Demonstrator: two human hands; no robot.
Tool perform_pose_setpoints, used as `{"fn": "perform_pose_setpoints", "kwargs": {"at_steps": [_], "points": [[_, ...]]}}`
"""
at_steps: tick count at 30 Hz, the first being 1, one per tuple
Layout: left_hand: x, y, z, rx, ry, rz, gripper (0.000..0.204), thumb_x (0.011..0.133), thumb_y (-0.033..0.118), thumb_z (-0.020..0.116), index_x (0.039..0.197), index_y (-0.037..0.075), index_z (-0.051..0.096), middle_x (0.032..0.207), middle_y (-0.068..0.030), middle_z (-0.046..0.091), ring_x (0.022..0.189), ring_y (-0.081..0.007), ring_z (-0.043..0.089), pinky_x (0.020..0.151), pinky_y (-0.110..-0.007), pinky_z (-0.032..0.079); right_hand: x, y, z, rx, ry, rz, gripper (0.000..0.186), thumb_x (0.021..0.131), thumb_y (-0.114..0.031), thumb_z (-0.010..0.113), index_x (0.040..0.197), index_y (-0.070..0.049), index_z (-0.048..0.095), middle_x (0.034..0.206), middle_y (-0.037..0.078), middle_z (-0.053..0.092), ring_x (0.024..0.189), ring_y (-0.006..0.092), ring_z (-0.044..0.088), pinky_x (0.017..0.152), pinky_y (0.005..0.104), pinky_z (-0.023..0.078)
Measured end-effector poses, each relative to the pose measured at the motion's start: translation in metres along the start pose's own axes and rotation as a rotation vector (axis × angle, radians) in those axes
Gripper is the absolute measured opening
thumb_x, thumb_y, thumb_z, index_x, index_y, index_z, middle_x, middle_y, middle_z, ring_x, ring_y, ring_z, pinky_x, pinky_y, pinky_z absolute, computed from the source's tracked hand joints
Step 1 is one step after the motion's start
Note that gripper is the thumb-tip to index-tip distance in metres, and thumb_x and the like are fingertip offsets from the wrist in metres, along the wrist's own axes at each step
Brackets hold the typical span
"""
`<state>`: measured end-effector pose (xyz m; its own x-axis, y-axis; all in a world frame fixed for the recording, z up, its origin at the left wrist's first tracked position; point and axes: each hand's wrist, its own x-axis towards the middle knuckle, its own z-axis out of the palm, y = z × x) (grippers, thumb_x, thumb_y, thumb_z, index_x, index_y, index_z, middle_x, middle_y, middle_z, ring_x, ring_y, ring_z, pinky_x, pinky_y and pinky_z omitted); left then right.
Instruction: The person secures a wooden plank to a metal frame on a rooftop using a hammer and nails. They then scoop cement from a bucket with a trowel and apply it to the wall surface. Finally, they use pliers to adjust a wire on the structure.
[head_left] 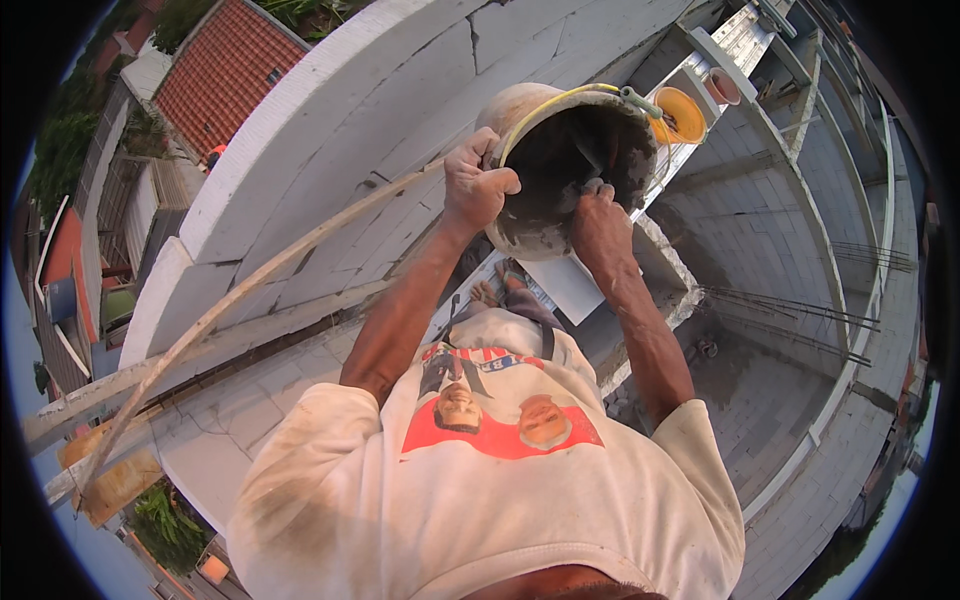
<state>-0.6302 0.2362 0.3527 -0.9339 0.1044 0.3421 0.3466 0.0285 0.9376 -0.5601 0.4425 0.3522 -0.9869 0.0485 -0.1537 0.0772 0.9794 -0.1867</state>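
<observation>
A mortar-smeared bucket [520, 232] is held tilted ahead of me, its dark mouth toward me. My left hand [478, 185] is closed on the left side of its rim. At the lower right of the mouth, my right hand [603, 222] is closed, its fingers reaching inside. A grey, pointed blade like a trowel's [597, 152] shows just beyond those fingers; the handle is hidden in the hand. The bucket's yellow wire handle [545, 103] arches over the rim, with a grey-green grip [640, 101] at its right end. Wet grey mortar coats the inside.
A pale block wall [400, 130] runs along my left, with a long wooden pole [260, 275] slanting before it. Beyond the bucket stand a yellow bucket [680, 115] and a small pinkish bucket [722, 87]. Rebar [780, 300] juts out at right above a deep walled space.
</observation>
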Motion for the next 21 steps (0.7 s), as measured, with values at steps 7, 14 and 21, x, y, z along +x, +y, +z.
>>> {"fn": "perform_pose_setpoints", "kwargs": {"at_steps": [7, 14, 21], "points": [[-0.010, 0.003, -0.005, -0.187, 0.123, -0.146, 0.021, 0.060, -0.009, 0.066, 0.068, 0.004, 0.051, 0.074, 0.0033, 0.045, 0.065, -0.0086, 0.039, 0.058, -0.028, 0.033, -0.006, -0.004, -0.011, 0.110, -0.007, 0.013, 0.025, 0.089, -0.001, 0.059, 0.110, 0.010, 0.066, 0.113, 0.032, 0.067, 0.094, 0.0469, 0.074, 0.081, 0.0528, 0.061], [-0.029, 0.000, -0.011, 0.187, 0.057, 0.228, 0.020, 0.059, -0.007, 0.060, 0.068, 0.001, 0.044, 0.070, -0.0051, 0.040, 0.057, -0.0143, 0.037, 0.053, -0.032, 0.033, -0.017, -0.007, 0.002, 0.071, -0.243, -0.150, 0.032, 0.087, -0.006, 0.060, 0.116, 0.007, 0.063, 0.106, 0.033, 0.067, 0.094, 0.0500, 0.072, 0.080, 0.0560, 0.060], [-0.041, 0.031, -0.018, -0.067, -0.078, 0.060, 0.023, 0.057, -0.005, 0.063, 0.070, 0.004, 0.046, 0.071, 0.0011, 0.039, 0.066, -0.0110, 0.037, 0.059, -0.029, 0.031, -0.029, -0.026, 0.001, 0.172, -0.214, 0.066, 0.031, 0.086, -0.009, 0.066, 0.114, 0.003, 0.069, 0.106, 0.032, 0.070, 0.099, 0.0501, 0.071, 0.085, 0.0560, 0.059]]}}
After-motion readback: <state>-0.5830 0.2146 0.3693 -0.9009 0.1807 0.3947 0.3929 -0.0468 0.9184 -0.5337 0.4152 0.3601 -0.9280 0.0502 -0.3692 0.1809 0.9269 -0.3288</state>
